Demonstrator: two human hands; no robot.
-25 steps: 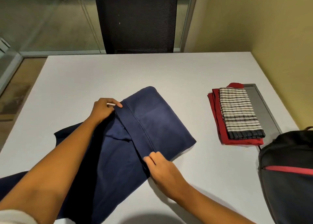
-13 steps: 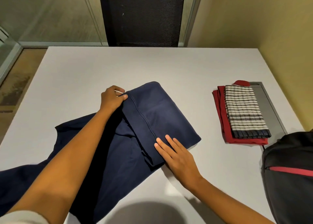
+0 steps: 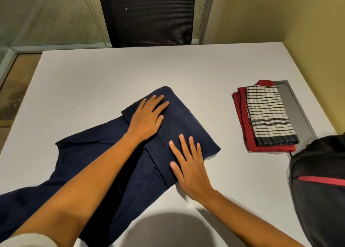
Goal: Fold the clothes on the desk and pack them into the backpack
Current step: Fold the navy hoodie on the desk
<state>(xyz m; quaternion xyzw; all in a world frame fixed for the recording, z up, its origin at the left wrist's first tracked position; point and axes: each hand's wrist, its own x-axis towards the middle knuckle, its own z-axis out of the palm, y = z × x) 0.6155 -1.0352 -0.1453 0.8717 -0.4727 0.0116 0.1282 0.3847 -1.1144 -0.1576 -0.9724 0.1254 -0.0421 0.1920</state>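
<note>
The left grip (image 3: 147, 118) is lying flat with its fingers straight and spread, pressing on the far part of the folded-over end of the navy garment (image 3: 188, 119). The right grip (image 3: 188, 168) is also lying flat and spread. Its fingertips are pressing on the near part of the same fold, while its heel is sitting on the bare counter (image 3: 130, 69) just beside the cloth's edge. Neither grip is pinching anything.

The navy garment is lying in the middle of the counter. Its folded end is pointing toward the far right, and the unfolded rest is trailing under the left forearm toward the near left corner.

Near the right edge a folded red garment (image 3: 240, 106) is resting, carrying a folded striped cloth (image 3: 267, 116) on top. Both are partly covering a grey metal panel (image 3: 291, 101) set into the counter.

The black backpack (image 3: 317, 200), crossed by a red stripe, is sitting at the near right corner, just beside the stack, and the frame is cutting it off. Whether it is open cannot be told.

A black mesh chair (image 3: 147, 15) is standing beyond the far edge.
</note>
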